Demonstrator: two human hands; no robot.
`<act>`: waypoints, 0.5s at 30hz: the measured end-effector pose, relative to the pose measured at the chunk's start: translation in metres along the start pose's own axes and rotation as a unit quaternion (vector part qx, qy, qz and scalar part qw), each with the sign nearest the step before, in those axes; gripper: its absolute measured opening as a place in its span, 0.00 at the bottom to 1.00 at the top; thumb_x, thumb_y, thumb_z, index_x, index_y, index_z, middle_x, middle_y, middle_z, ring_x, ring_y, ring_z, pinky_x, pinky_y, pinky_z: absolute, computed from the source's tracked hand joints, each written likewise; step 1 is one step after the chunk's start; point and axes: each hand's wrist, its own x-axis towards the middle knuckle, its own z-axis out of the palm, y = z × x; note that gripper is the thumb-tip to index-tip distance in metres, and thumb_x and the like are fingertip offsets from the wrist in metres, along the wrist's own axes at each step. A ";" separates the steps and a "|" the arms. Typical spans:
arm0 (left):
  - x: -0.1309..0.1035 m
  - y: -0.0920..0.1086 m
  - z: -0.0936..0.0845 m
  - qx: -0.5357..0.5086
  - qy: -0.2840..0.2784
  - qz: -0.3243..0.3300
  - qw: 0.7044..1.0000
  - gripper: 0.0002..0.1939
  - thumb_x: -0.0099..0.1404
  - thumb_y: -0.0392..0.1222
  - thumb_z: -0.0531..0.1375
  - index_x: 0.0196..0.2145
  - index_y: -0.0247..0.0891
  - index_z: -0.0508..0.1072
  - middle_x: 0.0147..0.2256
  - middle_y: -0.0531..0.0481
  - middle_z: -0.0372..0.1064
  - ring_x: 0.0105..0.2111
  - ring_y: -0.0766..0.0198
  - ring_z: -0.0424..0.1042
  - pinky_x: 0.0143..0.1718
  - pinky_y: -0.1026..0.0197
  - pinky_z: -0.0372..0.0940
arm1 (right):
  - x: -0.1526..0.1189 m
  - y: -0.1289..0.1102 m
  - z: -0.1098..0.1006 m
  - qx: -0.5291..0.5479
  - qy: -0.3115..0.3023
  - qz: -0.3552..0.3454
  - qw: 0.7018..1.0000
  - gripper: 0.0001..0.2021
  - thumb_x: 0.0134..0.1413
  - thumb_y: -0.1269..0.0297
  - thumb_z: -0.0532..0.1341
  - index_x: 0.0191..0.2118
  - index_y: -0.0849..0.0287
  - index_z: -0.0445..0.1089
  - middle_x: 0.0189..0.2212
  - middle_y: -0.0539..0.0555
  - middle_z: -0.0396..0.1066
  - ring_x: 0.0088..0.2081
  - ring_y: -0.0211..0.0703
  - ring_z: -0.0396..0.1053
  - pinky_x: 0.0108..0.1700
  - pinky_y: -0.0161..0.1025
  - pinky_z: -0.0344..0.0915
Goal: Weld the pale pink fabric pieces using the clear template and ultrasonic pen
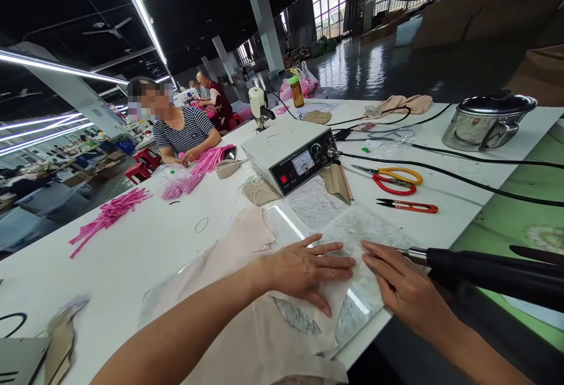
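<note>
My left hand (pixel 304 270) lies flat with its fingers spread, on pale pink fabric (pixel 240 241). A glossy clear sheet (pixel 379 226) lies under the fabric and extends to the right. At the sheet's right part, my right hand (pixel 409 291) has its fingers stretched out, their tips touching the surface close to my left fingertips. Just beyond the right hand is a tool with a black handle (pixel 484 270) and a metal end; the fingers partly hide its tip, and I see no grip around it. More of the pink fabric (pixel 268 344) hangs toward me below the left hand.
A white control box (pixel 304 161) with a dial stands ahead. Right of it lie pliers (pixel 396 179), orange thread snips (pixel 408 205), black cables and a lidded metal pot (pixel 484 123). Pink strips (pixel 108 214) lie at left. Across the table sits a person in a striped shirt (pixel 187 132).
</note>
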 end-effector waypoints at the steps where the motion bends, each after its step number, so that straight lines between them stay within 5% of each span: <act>1: 0.001 0.000 -0.001 0.002 -0.001 0.004 1.000 0.36 0.62 0.59 0.55 0.61 0.37 0.58 0.62 0.48 0.53 0.66 0.56 0.40 0.66 0.50 0.30 | 0.000 0.000 0.000 0.000 0.000 0.001 1.000 0.16 0.55 0.79 0.51 0.44 0.58 0.70 0.46 0.57 0.72 0.47 0.43 0.71 0.49 0.42 0.71; 15: 0.006 -0.004 -0.004 -0.048 -0.017 0.011 0.999 0.37 0.59 0.58 0.59 0.62 0.45 0.57 0.63 0.52 0.52 0.65 0.56 0.42 0.66 0.51 0.35 | 0.001 -0.001 -0.004 0.003 -0.021 0.006 1.000 0.15 0.55 0.78 0.52 0.43 0.58 0.70 0.45 0.58 0.72 0.46 0.44 0.71 0.48 0.43 0.71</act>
